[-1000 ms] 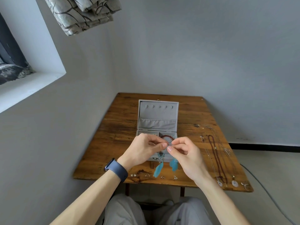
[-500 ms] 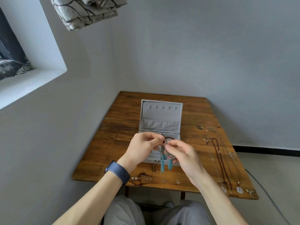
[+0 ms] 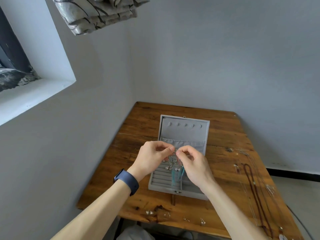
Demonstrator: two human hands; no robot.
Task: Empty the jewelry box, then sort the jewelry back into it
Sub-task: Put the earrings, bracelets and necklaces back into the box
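Between left hand (image 3: 152, 158) and right hand (image 3: 194, 164), feather earrings (image 3: 178, 175) (above jewelry box (image 3: 183, 132)).

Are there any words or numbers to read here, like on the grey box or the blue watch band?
None. The jewelry box is plain grey, the blue wristband shows no writing, the curtain has only lines, and the feather earrings carry no tag.

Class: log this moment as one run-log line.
left hand: pinches earrings | right hand: pinches earrings | earrings: hang over open box | studs: on table
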